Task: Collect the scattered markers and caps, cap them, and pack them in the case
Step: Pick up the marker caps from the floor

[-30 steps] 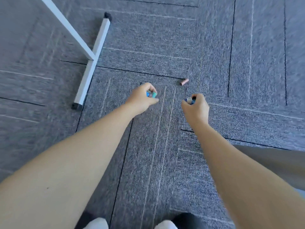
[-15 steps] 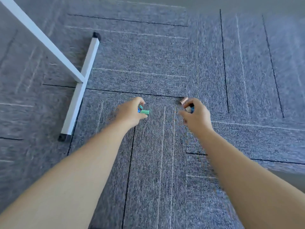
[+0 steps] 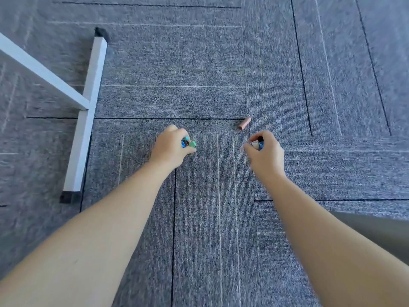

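Carpet (image 3: 221, 207), grey and laid in square tiles, carries everything here; I am looking down from the head camera along two bare forearms. My left hand (image 3: 171, 149) is curled into a loose fist around a small bunch of caps (image 3: 188, 142), blue and green ends showing between finger and thumb. My right hand (image 3: 264, 151) is curled the same way around another bunch of caps (image 3: 256, 144), one pale and one blue visible. Both hands hover low over the floor, well apart from each other.

One loose brown cap (image 3: 244, 123) lies on the carpet just beside a dark tile seam, beyond the right hand and slightly to its inner side, near but not touching the fingers. Its long axis runs diagonally, the open end pointing back toward me and to the left, the closed end away and to the right. The right hand is plainly the nearer one; the left hand is well away from the cap.

I judge the next move to be a short forward reach with the right hand, though its fingers are already full, so pinching one more cap risks dropping the others.

A white table leg (image 3: 87, 120) with a crossbar stands at the left side of the carpet. No case or markers are in view.
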The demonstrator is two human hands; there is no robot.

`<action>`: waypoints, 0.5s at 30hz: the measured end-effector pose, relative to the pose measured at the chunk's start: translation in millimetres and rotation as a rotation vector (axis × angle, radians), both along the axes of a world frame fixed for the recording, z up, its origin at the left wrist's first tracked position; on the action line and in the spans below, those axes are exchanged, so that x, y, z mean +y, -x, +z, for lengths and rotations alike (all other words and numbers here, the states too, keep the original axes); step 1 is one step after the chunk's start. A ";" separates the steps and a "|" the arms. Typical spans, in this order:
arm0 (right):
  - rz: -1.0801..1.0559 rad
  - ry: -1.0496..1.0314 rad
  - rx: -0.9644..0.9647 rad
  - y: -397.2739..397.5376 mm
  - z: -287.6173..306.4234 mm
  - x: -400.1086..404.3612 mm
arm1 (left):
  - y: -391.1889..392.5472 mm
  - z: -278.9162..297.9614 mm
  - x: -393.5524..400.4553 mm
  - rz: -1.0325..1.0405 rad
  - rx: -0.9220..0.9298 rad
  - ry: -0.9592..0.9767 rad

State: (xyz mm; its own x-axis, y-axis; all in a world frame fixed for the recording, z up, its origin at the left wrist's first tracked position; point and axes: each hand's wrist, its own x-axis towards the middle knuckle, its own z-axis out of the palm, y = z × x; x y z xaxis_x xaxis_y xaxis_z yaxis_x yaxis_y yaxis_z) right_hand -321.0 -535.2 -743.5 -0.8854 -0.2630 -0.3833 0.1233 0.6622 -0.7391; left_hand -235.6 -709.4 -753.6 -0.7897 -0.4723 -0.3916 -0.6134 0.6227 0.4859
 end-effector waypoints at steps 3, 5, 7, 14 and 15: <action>0.059 -0.111 0.079 17.1 -6.1 -4.7 | 7.7 4.7 7.4 -0.012 0.048 -0.088; 0.120 -0.174 0.135 28.8 -10.6 -9.5 | 11.8 8.9 11.7 0.016 0.080 -0.183; 0.166 -0.213 0.160 36.5 -14.3 -13.1 | 13.5 12.5 14.0 0.046 0.092 -0.265; 0.283 -0.299 0.123 45.4 -16.0 -20.6 | 12.1 11.6 15.3 0.133 0.116 -0.380; 0.278 -0.309 0.129 45.3 -16.3 -20.9 | 11.6 10.6 16.1 0.145 0.119 -0.386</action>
State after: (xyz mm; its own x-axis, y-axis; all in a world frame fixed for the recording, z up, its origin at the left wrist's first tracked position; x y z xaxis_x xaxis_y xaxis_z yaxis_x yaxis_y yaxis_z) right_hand -366.2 -556.1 -759.8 -0.8427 -0.3885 -0.3727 -0.1714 0.8499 -0.4983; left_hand -247.2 -693.3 -743.0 -0.7762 -0.4187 -0.4714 -0.6067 0.2924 0.7392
